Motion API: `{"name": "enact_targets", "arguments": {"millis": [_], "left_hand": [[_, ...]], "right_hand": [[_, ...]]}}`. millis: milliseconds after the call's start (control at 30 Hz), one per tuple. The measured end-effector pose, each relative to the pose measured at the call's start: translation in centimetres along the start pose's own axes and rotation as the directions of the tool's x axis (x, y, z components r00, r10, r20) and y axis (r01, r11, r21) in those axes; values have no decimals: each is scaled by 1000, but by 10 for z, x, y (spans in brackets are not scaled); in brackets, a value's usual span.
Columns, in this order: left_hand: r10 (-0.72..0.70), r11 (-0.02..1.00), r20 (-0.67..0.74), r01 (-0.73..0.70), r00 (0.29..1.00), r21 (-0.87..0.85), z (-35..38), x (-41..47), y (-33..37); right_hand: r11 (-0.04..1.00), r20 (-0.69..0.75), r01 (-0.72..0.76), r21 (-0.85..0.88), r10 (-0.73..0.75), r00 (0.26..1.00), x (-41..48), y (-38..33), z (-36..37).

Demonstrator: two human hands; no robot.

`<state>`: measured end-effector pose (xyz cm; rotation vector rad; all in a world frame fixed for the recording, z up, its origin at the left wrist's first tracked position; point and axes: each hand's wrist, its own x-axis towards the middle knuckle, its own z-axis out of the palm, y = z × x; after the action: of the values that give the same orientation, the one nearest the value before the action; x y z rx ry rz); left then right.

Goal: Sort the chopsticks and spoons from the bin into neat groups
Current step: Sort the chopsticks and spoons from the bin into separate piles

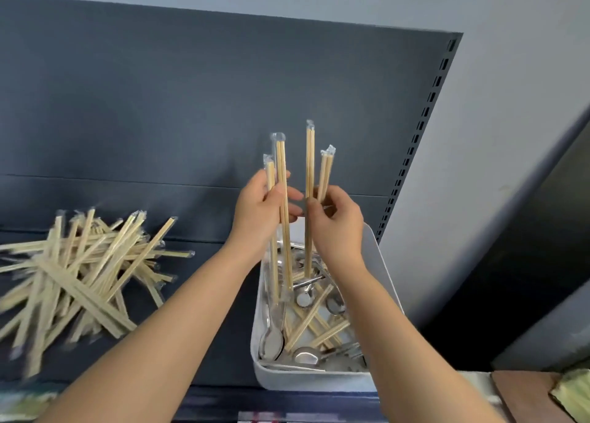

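Above the bin [384, 272], both hands hold wrapped chopsticks [282, 173] upright.
Left hand [260, 208] grips two pairs, right hand [336, 223] pinches two more, likely squaring ends before adding them to the pile [86, 279] toward the shelf's [234, 358] left edge; spoons [271, 342] lie in the bin.

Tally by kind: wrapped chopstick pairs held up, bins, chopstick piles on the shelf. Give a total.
Wrapped chopstick pairs held up: 4 (left hand 2, right hand 2)
Bins: 1
Chopstick piles: 1
Total: 6
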<state>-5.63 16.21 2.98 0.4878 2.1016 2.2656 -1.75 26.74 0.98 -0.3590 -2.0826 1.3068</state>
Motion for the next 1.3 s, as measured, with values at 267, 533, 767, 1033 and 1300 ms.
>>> {"name": "enact_targets", "arguments": {"millis": [267,533,767,1033,1300], "left_hand": [[159,987,-194,-155,968,36,-85,-15,33],[176,922,-228,-79,958,380,-203,-13,6],[101,771,-156,22,983,637,-313,23,-45],[-363,290,73,38,929,956,-396,23,-140],[-301,206,132,-71,944,976,-405,20,-152]], "right_hand": [[948,109,100,301,-139,984,-33,-69,62],[947,338,-37,319,-78,938,-70,-78,170],[982,448,-165,93,107,888,-78,-61,294],[806,652,364,-468,36,757,-101,-28,360],[729,672,492,-476,-59,738,-110,-23,363]]}}
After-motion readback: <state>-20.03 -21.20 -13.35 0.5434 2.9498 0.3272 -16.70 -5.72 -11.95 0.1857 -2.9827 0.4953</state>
